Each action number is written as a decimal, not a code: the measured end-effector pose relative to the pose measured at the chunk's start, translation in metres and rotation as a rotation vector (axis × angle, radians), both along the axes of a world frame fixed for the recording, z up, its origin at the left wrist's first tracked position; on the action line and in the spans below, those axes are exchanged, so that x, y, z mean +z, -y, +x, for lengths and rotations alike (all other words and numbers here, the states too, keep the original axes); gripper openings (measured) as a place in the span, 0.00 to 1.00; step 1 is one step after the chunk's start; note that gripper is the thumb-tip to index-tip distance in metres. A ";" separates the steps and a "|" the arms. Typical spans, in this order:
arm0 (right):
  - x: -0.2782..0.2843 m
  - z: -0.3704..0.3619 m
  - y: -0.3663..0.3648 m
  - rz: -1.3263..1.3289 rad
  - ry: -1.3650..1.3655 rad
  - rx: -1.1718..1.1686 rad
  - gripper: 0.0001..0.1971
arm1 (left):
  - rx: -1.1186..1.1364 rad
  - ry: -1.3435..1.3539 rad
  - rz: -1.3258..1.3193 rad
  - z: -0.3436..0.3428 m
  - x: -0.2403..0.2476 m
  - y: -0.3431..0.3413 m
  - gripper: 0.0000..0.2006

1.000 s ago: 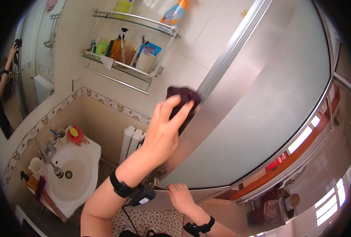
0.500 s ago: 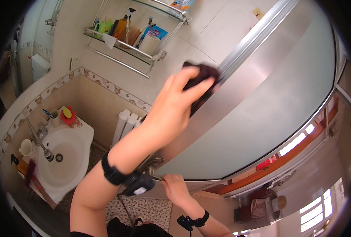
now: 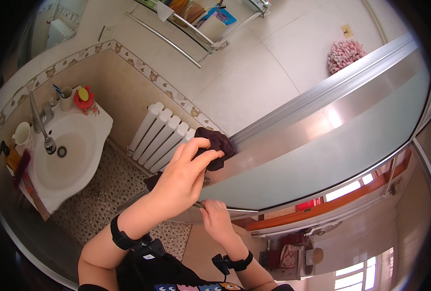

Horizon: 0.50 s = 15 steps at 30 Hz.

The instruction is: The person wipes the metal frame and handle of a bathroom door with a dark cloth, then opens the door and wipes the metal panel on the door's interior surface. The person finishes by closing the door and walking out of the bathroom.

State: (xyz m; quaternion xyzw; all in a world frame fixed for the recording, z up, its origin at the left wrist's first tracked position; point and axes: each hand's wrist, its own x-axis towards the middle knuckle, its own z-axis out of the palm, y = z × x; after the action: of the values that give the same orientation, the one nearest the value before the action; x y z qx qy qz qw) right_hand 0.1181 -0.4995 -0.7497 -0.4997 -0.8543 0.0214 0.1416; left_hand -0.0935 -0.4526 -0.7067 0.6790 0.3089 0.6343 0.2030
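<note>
My left hand (image 3: 179,182) is closed around a crumpled dark cloth (image 3: 216,147). It presses the cloth to the near end of the shiny frame of a frosted-glass door (image 3: 317,150); more dark fabric shows below the wrist. Lower down, my right hand (image 3: 216,219) has its fingers curled around the metal door handle (image 3: 199,204), most of which they hide. Each wrist wears a black strap with a small device.
On the left stands a white washbasin (image 3: 74,160) with cups and a soap dish (image 3: 84,98). Behind the cloth is a white radiator (image 3: 159,131). A glass shelf rack (image 3: 196,31) and a pink tufted puff (image 3: 345,56) are at the far wall.
My left hand has brought the cloth down along the door frame toward me. The right hand stays at the handle. The view has shifted, so the pink puff now shows fully.
</note>
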 end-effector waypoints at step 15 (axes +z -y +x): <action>0.001 0.003 0.022 -0.003 0.005 0.010 0.04 | -0.006 0.010 0.172 0.008 0.048 0.001 0.24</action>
State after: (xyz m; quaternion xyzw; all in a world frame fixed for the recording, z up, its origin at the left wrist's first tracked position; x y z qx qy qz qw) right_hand 0.1215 -0.5217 -0.7490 -0.4956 -0.8572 0.0219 0.1385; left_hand -0.0852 -0.4532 -0.6590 0.6917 0.2503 0.6613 0.1472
